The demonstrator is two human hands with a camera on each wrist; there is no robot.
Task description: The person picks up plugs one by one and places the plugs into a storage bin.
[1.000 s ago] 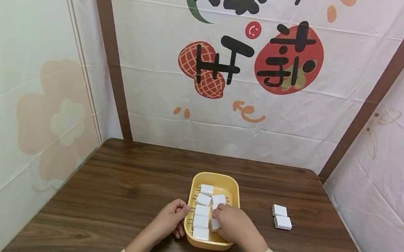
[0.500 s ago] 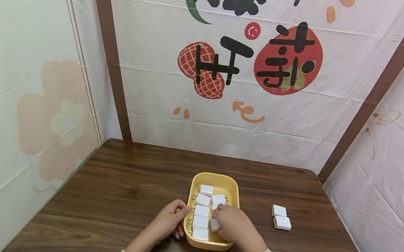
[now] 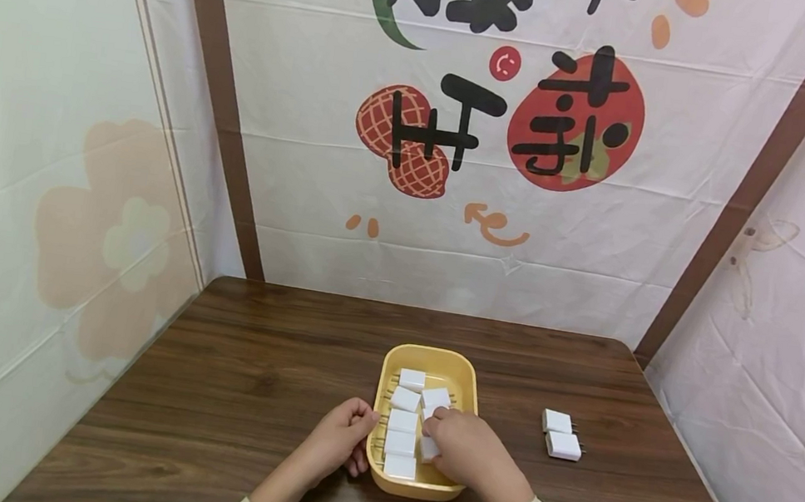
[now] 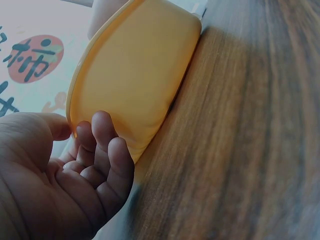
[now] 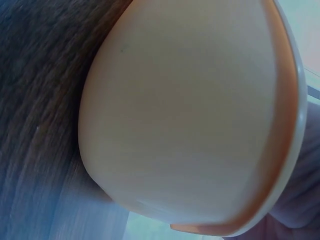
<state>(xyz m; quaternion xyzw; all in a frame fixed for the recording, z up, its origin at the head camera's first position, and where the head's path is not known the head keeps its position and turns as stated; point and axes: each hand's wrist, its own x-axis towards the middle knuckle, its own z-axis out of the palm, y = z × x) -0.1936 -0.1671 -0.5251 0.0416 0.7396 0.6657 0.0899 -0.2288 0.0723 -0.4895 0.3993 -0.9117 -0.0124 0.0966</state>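
Your left hand curls against the left rim of the yellow tray, thumb on the edge, steadying it on the wooden table. Your right hand reaches into the tray and pinches a white charger. More chargers lie inside; two chargers sit apart to the right.

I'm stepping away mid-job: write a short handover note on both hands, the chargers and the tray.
Left hand: thumb on the tray rim at its left edge, fingers curled beside the wall, steadying it.
Right hand: inside the tray, fingers on a charger; grip partly hidden.
Done: a column of chargers lies in the tray, plus a few beside it.
Left: two chargers on the table, right of the tray.
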